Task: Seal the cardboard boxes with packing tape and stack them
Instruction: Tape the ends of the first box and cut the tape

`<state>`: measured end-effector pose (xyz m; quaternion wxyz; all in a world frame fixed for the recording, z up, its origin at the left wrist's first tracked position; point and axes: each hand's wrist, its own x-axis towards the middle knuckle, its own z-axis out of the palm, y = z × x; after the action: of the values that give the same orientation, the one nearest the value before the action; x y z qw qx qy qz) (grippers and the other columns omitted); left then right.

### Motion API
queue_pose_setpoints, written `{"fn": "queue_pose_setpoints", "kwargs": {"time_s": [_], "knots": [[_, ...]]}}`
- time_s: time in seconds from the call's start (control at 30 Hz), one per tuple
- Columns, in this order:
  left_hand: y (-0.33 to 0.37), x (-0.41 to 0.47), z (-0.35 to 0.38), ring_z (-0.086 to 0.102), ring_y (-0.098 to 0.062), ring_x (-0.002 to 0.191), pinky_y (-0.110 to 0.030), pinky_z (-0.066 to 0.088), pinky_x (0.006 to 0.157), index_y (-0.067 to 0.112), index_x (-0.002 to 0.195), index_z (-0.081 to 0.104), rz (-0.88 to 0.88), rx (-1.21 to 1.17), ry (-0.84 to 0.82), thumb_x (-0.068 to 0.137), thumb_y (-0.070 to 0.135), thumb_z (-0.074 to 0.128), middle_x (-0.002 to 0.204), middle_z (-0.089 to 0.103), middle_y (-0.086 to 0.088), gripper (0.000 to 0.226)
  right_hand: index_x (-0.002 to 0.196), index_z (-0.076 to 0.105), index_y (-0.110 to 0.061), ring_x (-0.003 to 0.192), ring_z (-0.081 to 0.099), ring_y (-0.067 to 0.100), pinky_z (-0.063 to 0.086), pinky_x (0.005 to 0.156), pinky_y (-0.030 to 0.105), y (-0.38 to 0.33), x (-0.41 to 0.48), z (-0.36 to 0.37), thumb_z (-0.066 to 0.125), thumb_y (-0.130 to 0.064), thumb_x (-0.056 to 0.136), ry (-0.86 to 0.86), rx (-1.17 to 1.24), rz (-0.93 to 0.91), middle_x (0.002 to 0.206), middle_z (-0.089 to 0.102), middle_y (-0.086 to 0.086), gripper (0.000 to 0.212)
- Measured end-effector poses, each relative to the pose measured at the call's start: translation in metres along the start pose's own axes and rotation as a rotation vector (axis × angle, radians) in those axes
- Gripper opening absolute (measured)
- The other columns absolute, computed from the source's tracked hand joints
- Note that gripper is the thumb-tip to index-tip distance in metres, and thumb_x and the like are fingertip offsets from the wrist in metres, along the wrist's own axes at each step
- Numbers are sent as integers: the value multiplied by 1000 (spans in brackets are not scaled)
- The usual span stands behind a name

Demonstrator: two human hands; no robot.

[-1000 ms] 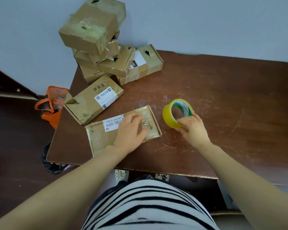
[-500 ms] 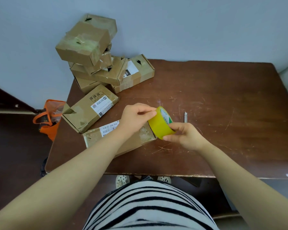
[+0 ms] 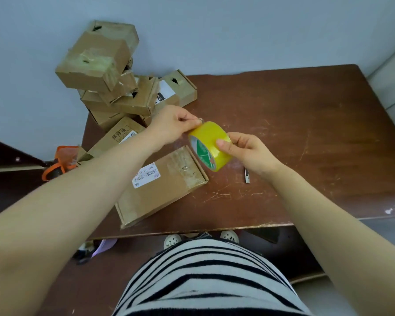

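The right hand (image 3: 249, 153) grips the yellow tape roll (image 3: 211, 145), thumb across its outer face, holding it above the counter (image 3: 306, 133). The left hand (image 3: 169, 127) pinches at the roll's upper edge with curled fingertips. Just below them a flat cardboard box (image 3: 160, 185) with a white label lies near the counter's front edge. A small knife (image 3: 247, 175) lies beside the right wrist. A stack of boxes (image 3: 105, 71) fills the far left corner, with an orange bag (image 3: 59, 160) on the floor beyond.
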<state>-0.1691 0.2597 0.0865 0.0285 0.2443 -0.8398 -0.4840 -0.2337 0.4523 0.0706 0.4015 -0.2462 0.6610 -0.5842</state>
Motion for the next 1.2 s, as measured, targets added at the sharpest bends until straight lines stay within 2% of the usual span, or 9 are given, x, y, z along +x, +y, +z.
{"fn": "queue_pose_setpoints", "kwargs": {"time_s": [0.13,0.23,0.3,0.4,0.47,0.77,0.9,1.1,1.2], "knots": [[-5,0,-13,57,-15,73,-19,46,51,19,78,69,-45,-7,-10,90,16,65,93,68,7,12,85,65,-12,65,58,6,47,64,19,-4,10,14,61,-30,86,34,54,-8,70,66,-7,19],[-14,-2,-15,55,-22,70,-18,42,44,14,81,71,-136,-54,2,88,18,67,97,71,-3,10,82,65,-9,64,56,11,46,64,26,-7,14,22,62,-31,87,85,77,11,71,63,2,23],[-15,-3,-18,57,-16,62,-14,38,40,9,84,71,-187,-99,5,88,20,68,92,71,-9,12,76,63,-10,61,55,13,45,62,29,-10,19,26,62,-28,90,107,75,13,69,61,4,22],[-11,-1,-31,58,-4,52,-15,36,45,14,77,68,-224,-150,34,86,20,70,61,67,4,11,71,60,-10,58,53,13,43,59,28,-19,25,32,62,-28,90,126,36,5,66,58,4,26],[-10,2,-40,60,-2,50,-15,37,48,15,75,67,-229,-160,33,85,20,71,55,66,7,12,69,58,-9,53,52,10,43,54,24,-25,28,35,63,-27,90,145,37,1,63,57,2,28],[-15,1,-42,60,-3,51,-17,38,51,11,78,69,-254,-173,9,84,20,72,58,67,5,12,74,64,-12,60,59,13,47,58,26,-28,29,35,66,-25,88,114,15,83,69,64,2,20],[-17,5,-47,62,-1,52,-17,42,55,12,78,69,-250,-163,43,83,24,73,59,68,6,14,77,61,-7,62,50,22,40,57,28,-26,27,32,66,-36,87,161,-64,133,71,56,12,31],[-21,8,-45,62,0,51,-13,43,50,12,82,68,-268,-169,54,84,21,72,71,67,0,11,81,63,-7,59,56,10,43,58,20,-16,11,18,62,-19,90,-1,-33,155,69,61,2,14],[-22,10,-38,62,0,51,-12,44,50,11,82,67,-292,-190,55,84,20,72,73,67,-3,10,78,60,-6,48,55,8,43,50,19,-12,6,7,60,-23,92,23,-43,199,58,58,0,22]]}}
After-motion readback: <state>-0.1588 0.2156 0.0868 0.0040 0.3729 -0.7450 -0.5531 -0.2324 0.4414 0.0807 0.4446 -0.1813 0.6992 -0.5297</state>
